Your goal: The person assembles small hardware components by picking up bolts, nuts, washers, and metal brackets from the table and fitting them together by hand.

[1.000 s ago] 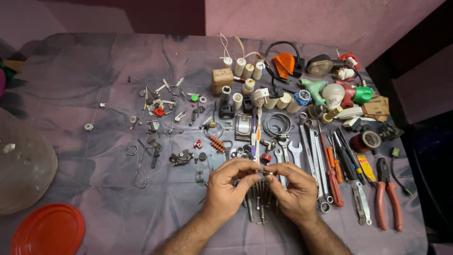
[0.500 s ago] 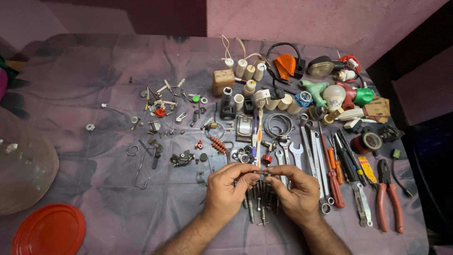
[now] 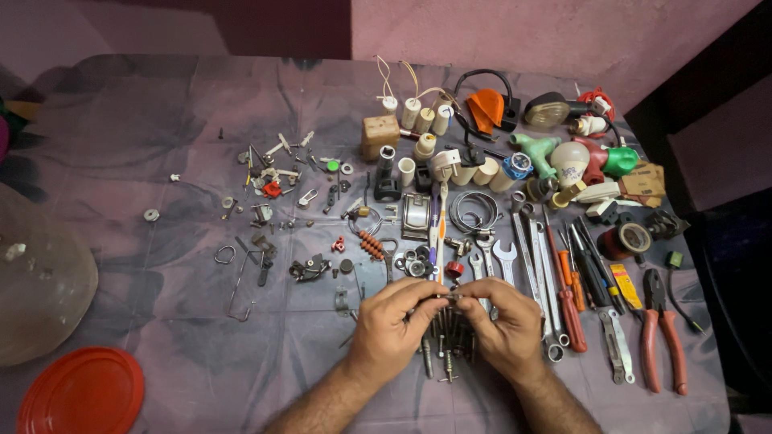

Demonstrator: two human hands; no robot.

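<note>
The left hand [image 3: 386, 329] and the right hand [image 3: 508, 331] met over the near middle of the desk [image 3: 161, 145], which was covered by a purple-grey cloth. Both grips were closed, thumb and forefinger pinched from either side on a small metal bolt [image 3: 447, 297] held level between them (its exact form was too small to tell). The bolt sat just above a cluster of loose screws and bolts [image 3: 447, 354] lying on the cloth directly under the hands.

Just beyond the fingertips lay a small red cap [image 3: 454, 269] and a group of metal washers [image 3: 414, 262]. To the right of the right hand, a row of spanners [image 3: 531, 265] ran front to back, followed by orange-handled screwdrivers [image 3: 569, 293] and red-handled pliers [image 3: 661, 333] near the right edge. A roll of dark tape [image 3: 633, 238] lay beyond the pliers.

Along the far side stood white cylindrical lamp holders [image 3: 418, 119], a wooden block [image 3: 379, 133], a white bulb [image 3: 569, 159] and green plastic fittings [image 3: 535, 149]. Small brackets and scattered hardware [image 3: 273, 189] occupied the left centre. At the near left corner lay a red lid [image 3: 80, 394], with a clear domed container [image 3: 36, 281] beside it, well apart from both hands.
</note>
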